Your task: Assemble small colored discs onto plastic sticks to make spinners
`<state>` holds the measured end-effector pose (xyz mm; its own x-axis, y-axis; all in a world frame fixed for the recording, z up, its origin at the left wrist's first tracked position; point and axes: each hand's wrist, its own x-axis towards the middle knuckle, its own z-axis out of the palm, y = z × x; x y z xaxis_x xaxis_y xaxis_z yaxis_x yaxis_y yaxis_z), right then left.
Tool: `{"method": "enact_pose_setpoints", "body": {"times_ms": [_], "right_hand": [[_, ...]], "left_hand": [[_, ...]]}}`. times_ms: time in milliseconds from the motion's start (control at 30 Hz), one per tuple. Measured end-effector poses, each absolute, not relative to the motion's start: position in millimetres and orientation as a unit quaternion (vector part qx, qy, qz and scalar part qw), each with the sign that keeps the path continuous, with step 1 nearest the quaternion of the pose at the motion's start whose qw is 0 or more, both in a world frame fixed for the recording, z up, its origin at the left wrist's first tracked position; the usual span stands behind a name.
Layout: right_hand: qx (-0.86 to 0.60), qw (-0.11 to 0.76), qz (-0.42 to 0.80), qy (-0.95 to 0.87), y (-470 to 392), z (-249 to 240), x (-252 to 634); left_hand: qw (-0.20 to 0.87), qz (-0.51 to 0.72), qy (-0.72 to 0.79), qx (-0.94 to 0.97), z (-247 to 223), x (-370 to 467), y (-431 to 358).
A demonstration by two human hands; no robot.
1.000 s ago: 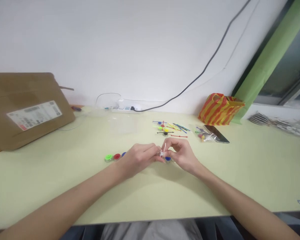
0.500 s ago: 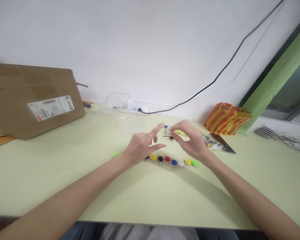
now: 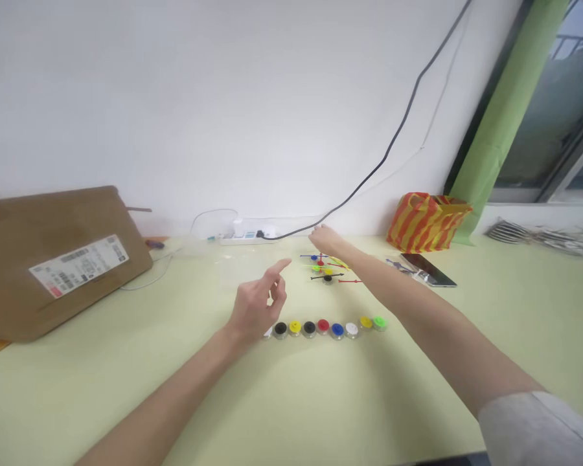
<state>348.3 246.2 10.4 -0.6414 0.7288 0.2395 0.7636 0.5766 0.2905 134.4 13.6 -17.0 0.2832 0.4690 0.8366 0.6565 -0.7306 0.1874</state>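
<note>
My left hand hovers over the left end of a row of small round pieces, index finger stretched out and the other fingers curled, with nothing visible in it. The pieces have coloured tops and clear bases, among them a black piece, a red piece and a blue piece. My right hand reaches far forward near the wall, fingers curled and their tips hidden. Just in front of it lie several arrow spinners, including a black spinner and a blue spinner. A loose red arrow lies beside them.
A cardboard box stands on the left of the table. A power strip with a black cable sits by the wall. At right are a striped bag, a dark tablet and a clear plastic packet.
My right hand has moved from above the spinners forward toward the wall, uncovering them. My left hand has drawn back slightly left, its thumb no longer spread. The camera view has shifted.
</note>
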Motion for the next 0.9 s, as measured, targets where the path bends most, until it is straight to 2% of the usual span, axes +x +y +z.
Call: {"method": "enact_pose_setpoints", "body": {"times_ms": [167,333,433,733,900], "right_hand": [[-0.429,0.004,-0.181,-0.885,267,-9,346],[-0.412,0.024,-0.167,-0.896,267,-7,348],[-0.414,0.075,-0.158,-0.893,262,-4,350],[-0.382,0.234,-0.111,-0.887,236,-21,362],[-0.385,0.365,-0.046,-0.847,230,-27,389]], "left_hand": [[0.116,-0.498,-0.353,-0.783,-14,125,20],[0.121,-0.483,-0.447,-0.743,-10,92,40],[0.08,-0.454,-0.546,-0.7,-11,68,55],[-0.075,-0.252,-0.619,-0.74,-17,33,102],[-0.082,-0.163,-0.683,-0.707,-16,32,133]]}}
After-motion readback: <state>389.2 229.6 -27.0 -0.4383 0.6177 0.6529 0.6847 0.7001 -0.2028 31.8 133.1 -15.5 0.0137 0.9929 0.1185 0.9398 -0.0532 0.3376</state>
